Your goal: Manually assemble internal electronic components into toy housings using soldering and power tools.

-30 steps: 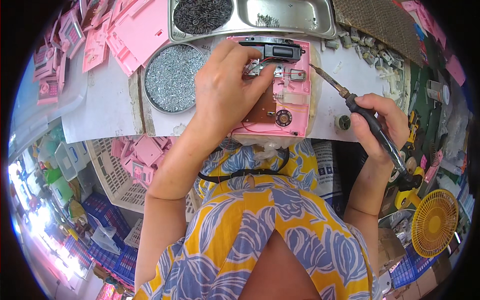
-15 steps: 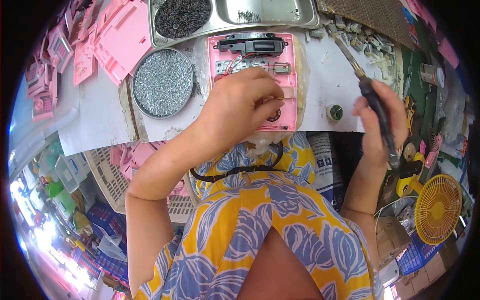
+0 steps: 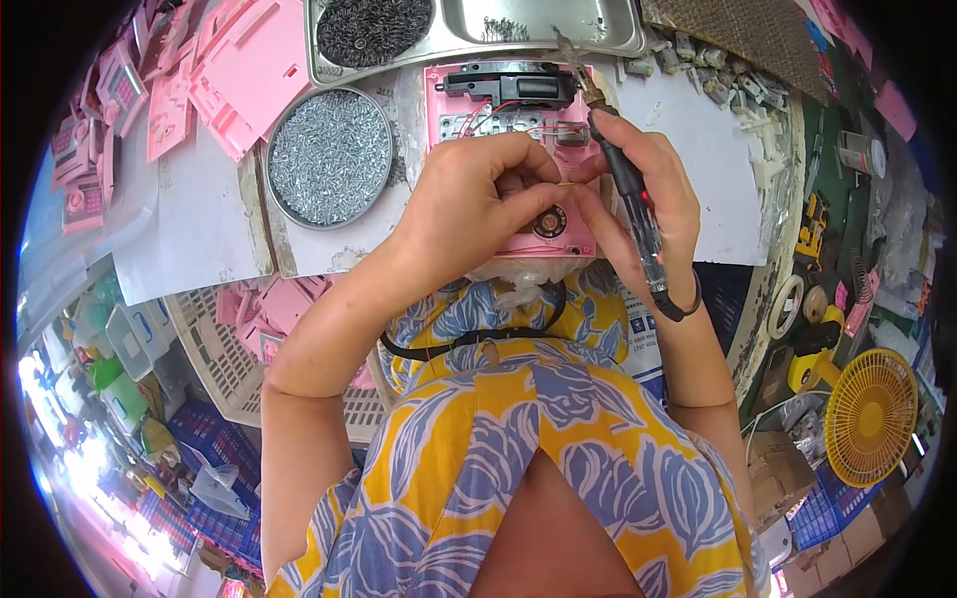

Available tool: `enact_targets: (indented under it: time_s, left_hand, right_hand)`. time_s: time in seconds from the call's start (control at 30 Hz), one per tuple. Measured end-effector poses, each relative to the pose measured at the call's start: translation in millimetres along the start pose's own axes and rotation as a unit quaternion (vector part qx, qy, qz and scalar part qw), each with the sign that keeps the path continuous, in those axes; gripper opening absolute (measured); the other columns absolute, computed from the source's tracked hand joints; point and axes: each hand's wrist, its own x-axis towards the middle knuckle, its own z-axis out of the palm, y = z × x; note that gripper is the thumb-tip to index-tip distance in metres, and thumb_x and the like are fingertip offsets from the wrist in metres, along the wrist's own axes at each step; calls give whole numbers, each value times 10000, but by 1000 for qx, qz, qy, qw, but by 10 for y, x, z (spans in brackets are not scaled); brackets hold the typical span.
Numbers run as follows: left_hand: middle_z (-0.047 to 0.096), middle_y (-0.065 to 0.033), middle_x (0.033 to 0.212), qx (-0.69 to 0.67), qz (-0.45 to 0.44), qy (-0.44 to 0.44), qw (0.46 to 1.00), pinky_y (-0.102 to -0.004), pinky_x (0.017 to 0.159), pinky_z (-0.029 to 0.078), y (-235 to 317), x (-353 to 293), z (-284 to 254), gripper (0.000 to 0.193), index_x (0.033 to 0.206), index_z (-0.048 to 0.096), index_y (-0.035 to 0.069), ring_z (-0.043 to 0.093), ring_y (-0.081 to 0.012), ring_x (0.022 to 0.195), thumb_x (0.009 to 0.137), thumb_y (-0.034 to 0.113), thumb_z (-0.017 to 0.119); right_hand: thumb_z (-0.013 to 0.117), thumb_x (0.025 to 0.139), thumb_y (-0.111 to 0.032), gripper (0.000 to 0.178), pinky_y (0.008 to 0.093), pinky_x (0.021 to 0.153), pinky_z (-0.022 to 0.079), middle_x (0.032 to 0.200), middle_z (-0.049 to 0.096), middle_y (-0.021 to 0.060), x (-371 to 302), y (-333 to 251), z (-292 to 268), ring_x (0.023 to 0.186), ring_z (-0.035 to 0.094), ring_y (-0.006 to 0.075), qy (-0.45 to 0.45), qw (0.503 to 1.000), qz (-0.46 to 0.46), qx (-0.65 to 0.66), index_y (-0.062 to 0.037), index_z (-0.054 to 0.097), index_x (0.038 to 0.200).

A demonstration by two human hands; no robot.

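The open pink casing [image 3: 580,239] lay at the near edge of the desk [image 3: 723,189], and over its lower half a thin yellow wire [image 3: 565,183] showed between both hands: the left hand's [image 3: 478,189] fingers were nearly closed, seemingly pinching it, while the right hand [image 3: 666,194] gripped a soldering iron [image 3: 626,174], its fingertips close to the wire. Half a second earlier the right hand had stood well apart, so the wire work had apparently become two-handed. The iron's tip had swung leftward to the steel tray [image 3: 613,30], whereas the left hand had barely shifted.
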Motion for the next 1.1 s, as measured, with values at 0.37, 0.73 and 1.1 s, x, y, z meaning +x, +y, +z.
enact_targets:
  time_s: [0.37, 0.73, 1.1]
  left_hand:
    - [693, -5, 837, -28, -5, 3, 1000, -197, 621, 514, -16, -14, 15, 97, 1002, 687, -33, 618, -20, 722, 951, 46, 709]
    - [585, -68, 900, 190, 164, -6, 968, -277, 609, 505, -58, 29, 32, 85, 864, 657, -2, 628, -152, 689, 805, 2, 718]
    - [599, -86, 918, 223, 181, -9, 958, -307, 640, 537, -63, 48, 21, 101, 872, 660, 4, 655, -199, 717, 791, 12, 719]
  right_hand:
    - [801, 716, 98, 594, 335, 737, 562, 961, 641, 123, -111, -17, 33, 786, 657, 240, 46, 993, -77, -78, -71, 663, 1268]
    - [709, 867, -26, 215, 214, 633, 403, 875, 643, 75, -399, -186, -859, 701, 536, 73, -45, 969, 160, 182, 51, 637, 1055]
    - [735, 848, -58, 201, 210, 568, 415, 785, 672, 32, -311, -87, -747, 624, 572, 49, -136, 976, 128, 114, 21, 662, 1017]
